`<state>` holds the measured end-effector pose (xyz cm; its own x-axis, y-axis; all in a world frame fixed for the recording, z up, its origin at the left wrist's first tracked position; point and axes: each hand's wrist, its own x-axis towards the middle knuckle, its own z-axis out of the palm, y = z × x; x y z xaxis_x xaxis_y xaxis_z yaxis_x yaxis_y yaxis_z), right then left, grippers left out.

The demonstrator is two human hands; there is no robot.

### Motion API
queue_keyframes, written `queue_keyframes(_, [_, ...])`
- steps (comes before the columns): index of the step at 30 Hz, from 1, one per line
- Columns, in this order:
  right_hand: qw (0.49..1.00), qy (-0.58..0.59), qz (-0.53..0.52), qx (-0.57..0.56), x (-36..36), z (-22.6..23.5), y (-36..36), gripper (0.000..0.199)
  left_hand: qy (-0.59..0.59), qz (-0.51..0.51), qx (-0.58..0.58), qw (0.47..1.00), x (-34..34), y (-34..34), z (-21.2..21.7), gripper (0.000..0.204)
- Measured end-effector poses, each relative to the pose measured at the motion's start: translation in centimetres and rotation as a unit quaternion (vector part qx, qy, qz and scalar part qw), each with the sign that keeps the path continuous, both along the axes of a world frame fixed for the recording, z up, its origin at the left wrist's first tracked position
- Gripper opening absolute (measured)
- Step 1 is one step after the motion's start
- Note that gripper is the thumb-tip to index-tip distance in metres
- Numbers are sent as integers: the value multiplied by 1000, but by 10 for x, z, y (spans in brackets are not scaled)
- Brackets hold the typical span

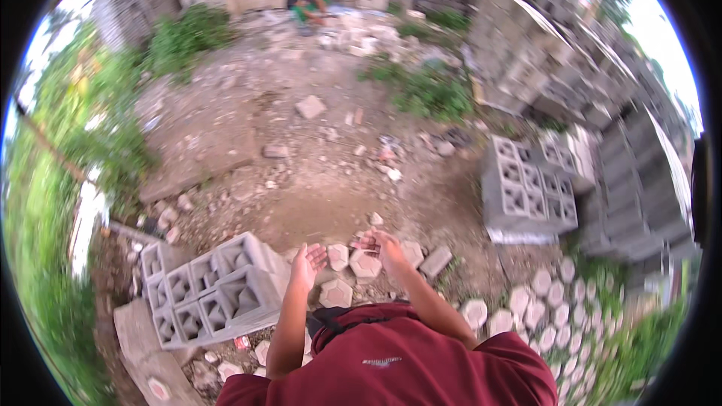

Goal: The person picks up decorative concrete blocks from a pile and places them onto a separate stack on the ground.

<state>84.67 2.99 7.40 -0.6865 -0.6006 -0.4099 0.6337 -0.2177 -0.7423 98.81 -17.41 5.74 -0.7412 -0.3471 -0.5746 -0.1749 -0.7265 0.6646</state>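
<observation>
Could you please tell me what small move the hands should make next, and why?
Probably lower the left hand and right hand toward the larger hexagonal block between them in view: both hands look open and empty, and nothing appears stacked on that block.

"What's nearest the left hand (310,262)?"

"A pale hexagonal block (338,257), lying face up just right of the palm."

"And by the right hand (380,246)?"

"A larger-looking pale hexagon (365,265), also face up, pinkish in the middle, beside the first."

"Any more?"

"A pink-centred hexagon (336,293) lies below those two, and another pale one (412,253) sits right of the right hand, partly hidden by the arm."
</observation>
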Motion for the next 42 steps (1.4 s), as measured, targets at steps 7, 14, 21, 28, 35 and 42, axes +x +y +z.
queue_keyframes(7, [968,17,-232,91,-41,-4,222,30,22,-150,4,988,-136,189,-10,42])
queue_keyframes(14, [896,-24,-436,75,-37,-24,347,26,48,-366,-80,926,-198,318,21,36])
queue_keyframes(21, [880,-78,-460,87,-39,-33,369,23,55,-394,-57,916,-258,371,21,33])
queue_keyframes(28, [851,-24,-499,163,-133,-27,414,23,45,-430,-76,899,-361,418,-1,32])
queue_keyframes(35, [873,28,-415,253,-311,-65,451,22,-3,-421,-113,900,-517,441,-36,30])
queue_keyframes(42, [912,127,-315,229,-519,-5,441,26,12,-375,-168,911,-694,439,40,33])
